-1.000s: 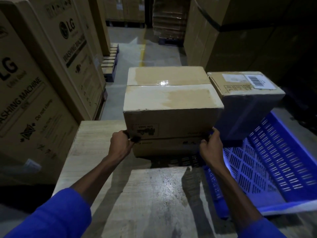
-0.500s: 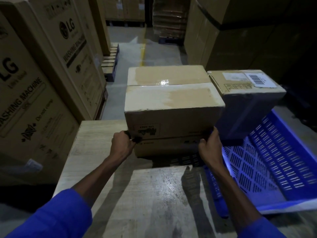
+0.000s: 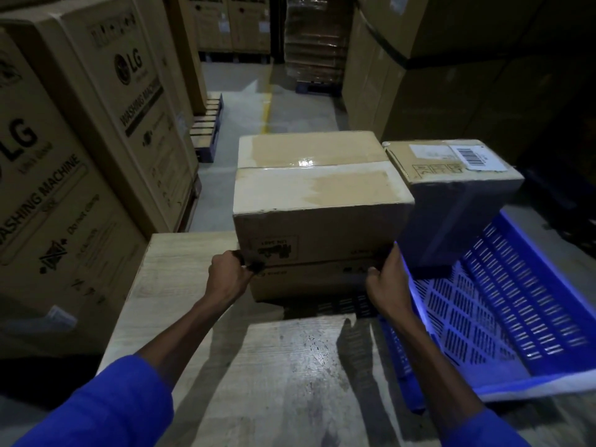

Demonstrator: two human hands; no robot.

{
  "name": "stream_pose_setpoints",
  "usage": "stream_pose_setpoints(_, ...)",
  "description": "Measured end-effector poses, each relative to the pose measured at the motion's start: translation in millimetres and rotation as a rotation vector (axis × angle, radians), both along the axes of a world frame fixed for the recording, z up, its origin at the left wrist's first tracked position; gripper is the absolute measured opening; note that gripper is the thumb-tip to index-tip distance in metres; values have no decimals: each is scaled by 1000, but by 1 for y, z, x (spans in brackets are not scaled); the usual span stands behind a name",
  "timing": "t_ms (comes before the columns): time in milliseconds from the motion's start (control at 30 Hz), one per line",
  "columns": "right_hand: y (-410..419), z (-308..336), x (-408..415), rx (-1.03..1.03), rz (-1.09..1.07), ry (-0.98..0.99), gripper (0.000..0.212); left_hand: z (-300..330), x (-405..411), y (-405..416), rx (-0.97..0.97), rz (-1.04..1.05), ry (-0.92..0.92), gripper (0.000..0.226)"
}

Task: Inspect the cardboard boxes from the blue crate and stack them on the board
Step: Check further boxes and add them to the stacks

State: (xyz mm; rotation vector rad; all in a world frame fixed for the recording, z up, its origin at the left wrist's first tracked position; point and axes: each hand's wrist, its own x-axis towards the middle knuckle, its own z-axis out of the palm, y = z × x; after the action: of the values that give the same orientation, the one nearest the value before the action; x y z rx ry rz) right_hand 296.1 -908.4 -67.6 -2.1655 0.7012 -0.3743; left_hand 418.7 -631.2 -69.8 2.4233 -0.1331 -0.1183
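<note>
A large taped cardboard box (image 3: 322, 195) rests on top of a flatter cardboard box (image 3: 306, 282) at the far end of the pale wooden board (image 3: 180, 269). My left hand (image 3: 227, 277) grips the large box's lower left corner. My right hand (image 3: 387, 282) grips its lower right corner, at the seam between the two boxes. To the right lies the blue slotted crate (image 3: 516, 301). A smaller box with a barcode label (image 3: 451, 195) stands in the crate, close against the large box's right side.
Tall LG washing machine cartons (image 3: 80, 156) stand close along the left of the board. More big cartons (image 3: 451, 91) rise behind the crate on the right. A floor aisle with a yellow line (image 3: 266, 108) and a pallet (image 3: 206, 130) runs ahead.
My right hand has slid slightly left along the large box's lower corner. The boxes and my left hand hold nearly the same place.
</note>
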Motion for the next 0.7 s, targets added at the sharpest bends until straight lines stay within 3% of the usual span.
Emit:
stream_pose_setpoints(167, 13, -5, -12, 78, -25, -12, 86, -4, -4, 5, -1, -23, 16, 31)
stream_pose_setpoints(333, 21, -14, -29, 48, 76, 87, 71, -16, -21, 9, 43, -99, 103, 42)
stream_pose_setpoints(500, 28, -14, -43, -19, 221, 124, 56, -20, -55, 15, 239, -151, 37, 61)
stream_pose_setpoints(700, 54, -20, -44, -15, 333, 137, 44, -28, -92, 48, 468, -198, -59, 67)
